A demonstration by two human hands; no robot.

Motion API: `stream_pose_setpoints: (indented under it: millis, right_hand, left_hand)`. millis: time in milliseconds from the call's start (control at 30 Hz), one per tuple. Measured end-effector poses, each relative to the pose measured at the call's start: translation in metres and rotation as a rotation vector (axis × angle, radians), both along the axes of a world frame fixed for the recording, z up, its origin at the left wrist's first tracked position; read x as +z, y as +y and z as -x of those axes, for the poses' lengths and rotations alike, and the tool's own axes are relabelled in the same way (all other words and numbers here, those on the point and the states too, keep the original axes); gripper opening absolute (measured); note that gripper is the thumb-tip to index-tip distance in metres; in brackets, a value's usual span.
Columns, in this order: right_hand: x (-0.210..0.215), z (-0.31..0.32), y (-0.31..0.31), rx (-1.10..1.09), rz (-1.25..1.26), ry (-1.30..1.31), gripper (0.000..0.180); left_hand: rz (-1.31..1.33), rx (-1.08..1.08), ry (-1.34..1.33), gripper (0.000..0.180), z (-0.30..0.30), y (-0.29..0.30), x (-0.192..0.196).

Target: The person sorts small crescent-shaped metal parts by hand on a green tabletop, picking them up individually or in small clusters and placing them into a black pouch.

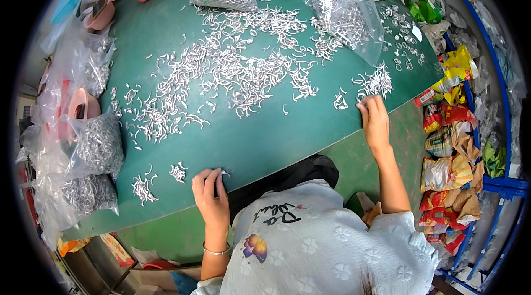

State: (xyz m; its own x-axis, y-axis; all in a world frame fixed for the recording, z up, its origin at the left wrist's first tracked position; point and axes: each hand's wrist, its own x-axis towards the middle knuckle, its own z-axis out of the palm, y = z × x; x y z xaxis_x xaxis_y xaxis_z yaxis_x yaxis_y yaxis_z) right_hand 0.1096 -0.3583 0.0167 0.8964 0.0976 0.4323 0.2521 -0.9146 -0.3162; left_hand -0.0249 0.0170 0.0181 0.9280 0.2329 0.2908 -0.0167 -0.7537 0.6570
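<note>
Hooks (232, 71), small and silvery, lie strewn across the green bench (265, 140), thickest at its middle. Left hand (210, 195) rests at the near edge, fingers drawn together, pinching one hook (223, 173); two small heaps (145, 189) lie just left of it. Right hand (375, 119) lies flat, fingers close together, fingertips touching a cluster (375, 82). Clear bags (97, 145) of hooks stand along the left edge.

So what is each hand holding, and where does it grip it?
The left hand pinches a small silvery metal piece by one end. The right hand rests on the table, apparently holding nothing.
</note>
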Motion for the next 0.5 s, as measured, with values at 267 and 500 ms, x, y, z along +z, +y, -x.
stream_pose_setpoints:
  millis: [267,500]
  right_hand:
    - [0.017,-0.018,0.032,0.053,-0.056,-0.055,0.028]
    - [0.035,0.013,0.12,0.479,-0.107,0.212,0.033]
  left_hand:
    - [-0.029,-0.026,0.017,0.024,-0.002,-0.004,0.006]
    - [-0.032,-0.104,-0.006,0.024,-0.003,0.006,-0.003]
